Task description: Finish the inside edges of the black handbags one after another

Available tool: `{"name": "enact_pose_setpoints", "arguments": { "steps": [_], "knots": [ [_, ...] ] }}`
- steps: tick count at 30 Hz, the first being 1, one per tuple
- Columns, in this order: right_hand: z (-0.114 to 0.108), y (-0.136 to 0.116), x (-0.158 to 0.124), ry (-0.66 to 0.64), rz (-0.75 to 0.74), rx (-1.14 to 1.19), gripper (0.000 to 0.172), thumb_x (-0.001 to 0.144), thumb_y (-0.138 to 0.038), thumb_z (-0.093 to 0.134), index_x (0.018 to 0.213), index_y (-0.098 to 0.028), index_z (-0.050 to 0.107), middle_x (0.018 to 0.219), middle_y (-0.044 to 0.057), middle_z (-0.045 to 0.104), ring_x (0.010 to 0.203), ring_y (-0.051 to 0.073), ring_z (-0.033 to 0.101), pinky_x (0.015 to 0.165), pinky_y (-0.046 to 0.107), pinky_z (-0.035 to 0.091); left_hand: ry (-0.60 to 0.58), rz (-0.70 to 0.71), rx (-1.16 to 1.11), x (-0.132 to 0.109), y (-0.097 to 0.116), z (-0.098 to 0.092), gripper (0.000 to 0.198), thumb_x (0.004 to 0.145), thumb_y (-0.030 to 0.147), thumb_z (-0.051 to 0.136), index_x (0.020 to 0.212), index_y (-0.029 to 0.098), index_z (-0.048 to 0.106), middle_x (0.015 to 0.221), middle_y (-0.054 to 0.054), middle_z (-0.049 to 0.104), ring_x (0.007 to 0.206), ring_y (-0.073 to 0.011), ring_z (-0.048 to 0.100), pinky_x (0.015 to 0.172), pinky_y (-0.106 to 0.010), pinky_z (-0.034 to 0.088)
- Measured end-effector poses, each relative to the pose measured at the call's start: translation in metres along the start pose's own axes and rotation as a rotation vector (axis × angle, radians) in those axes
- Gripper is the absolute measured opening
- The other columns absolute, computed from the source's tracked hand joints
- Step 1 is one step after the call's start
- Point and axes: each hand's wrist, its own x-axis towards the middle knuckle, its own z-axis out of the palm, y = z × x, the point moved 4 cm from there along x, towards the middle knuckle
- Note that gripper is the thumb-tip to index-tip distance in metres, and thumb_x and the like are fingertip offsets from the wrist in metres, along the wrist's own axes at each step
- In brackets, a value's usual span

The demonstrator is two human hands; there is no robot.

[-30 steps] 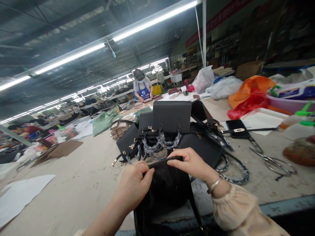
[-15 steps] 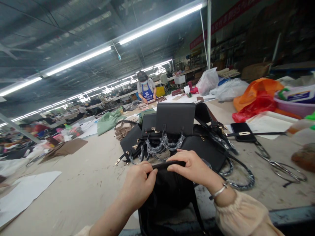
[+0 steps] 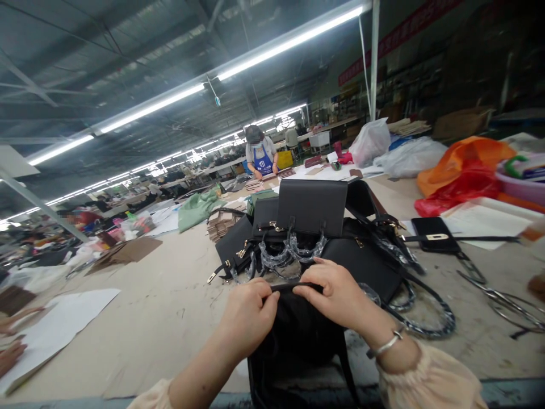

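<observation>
A black bag (image 3: pixel 304 326) hangs at the table's near edge, its top rim pinched by both hands. My left hand (image 3: pixel 253 309) is closed on the left part of that rim, thumb on the near side. Further right along the rim, my right hand (image 3: pixel 334 289) grips with thumb and fingers. Just beyond lies a heap of black handbags (image 3: pixel 313 207), their curved handles (image 3: pixel 272 255) wrapped in clear plastic. Gold-coloured clasps show on several straps. The inside and lower part of the held bag are dark and hard to make out.
Scissors (image 3: pixel 496 298) and a black phone (image 3: pixel 432 233) lie at right, near red and orange plastic bags (image 3: pixel 464 176). A co-worker's hands (image 3: pixel 12 352) touch white paper (image 3: pixel 63 324) at left. Another person (image 3: pixel 260 153) in a blue apron stands across the table.
The whole view has shifted, so things appear further right. A co-worker's hands have come into view at the left by the paper. Both my hands keep their grip on the rim.
</observation>
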Motion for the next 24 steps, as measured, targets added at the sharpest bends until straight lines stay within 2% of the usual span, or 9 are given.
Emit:
{"name": "enact_pose_setpoints", "arguments": {
  "steps": [6,9,15,18,21,24],
  "knots": [
    [-0.003,-0.01,0.0,-0.037,-0.014,0.006,0.014,0.081,-0.04,0.063,0.088,-0.029,0.067,0.086,-0.006,0.07,0.083,0.014,0.062,0.107,0.045,0.016,0.011,-0.003,-0.013,-0.004,0.001,0.0,0.031,0.084,0.021,0.047,0.054,0.016,0.049,0.062,0.001,0.053,0.06,-0.0094,0.048,0.057,-0.022,0.029],
    [0.001,-0.014,0.001,-0.023,-0.013,-0.033,0.012,0.085,-0.035,0.058,0.083,-0.027,0.067,0.081,-0.006,0.069,0.079,0.012,0.061,0.106,0.044,0.018,0.01,-0.007,-0.004,-0.003,0.002,0.0,0.032,0.084,0.021,0.047,0.053,0.015,0.048,0.062,0.001,0.053,0.06,-0.0095,0.048,0.056,-0.021,0.03],
    [0.006,-0.013,0.003,-0.033,-0.008,-0.101,0.021,0.087,-0.035,0.056,0.073,-0.023,0.064,0.072,-0.005,0.065,0.072,0.012,0.058,0.102,0.04,0.027,-0.026,-0.03,-0.011,-0.01,0.001,-0.006,0.033,0.082,0.031,0.053,0.052,0.016,0.052,0.063,0.0,0.058,0.062,-0.0111,0.052,0.061,-0.022,0.036],
    [0.007,-0.013,0.003,-0.04,-0.007,-0.109,0.021,0.087,-0.035,0.055,0.073,-0.022,0.064,0.071,-0.004,0.065,0.072,0.012,0.058,0.102,0.039,0.027,-0.05,-0.055,-0.03,-0.02,0.0,-0.012,0.026,0.076,0.035,0.061,0.056,0.018,0.058,0.08,-0.001,0.065,0.072,-0.0139,0.058,0.069,-0.024,0.041],
    [0.006,-0.014,0.004,-0.038,-0.005,-0.121,0.021,0.088,-0.034,0.055,0.073,-0.022,0.064,0.072,-0.004,0.065,0.072,0.012,0.058,0.103,0.038,0.026,-0.066,-0.058,-0.006,-0.028,-0.001,-0.019,0.017,0.074,0.031,0.063,0.061,0.02,0.063,0.102,-0.002,0.065,0.09,-0.0184,0.06,0.079,-0.027,0.043],
    [0.0,-0.016,0.002,-0.042,0.002,-0.149,0.021,0.087,-0.034,0.055,0.072,-0.022,0.064,0.071,-0.004,0.064,0.071,0.012,0.058,0.102,0.038,0.027,-0.058,-0.042,0.033,-0.029,-0.001,-0.025,0.02,0.081,0.027,0.054,0.067,0.021,0.066,0.098,-0.003,0.067,0.092,-0.0189,0.06,0.081,-0.028,0.043]
  ]
}}
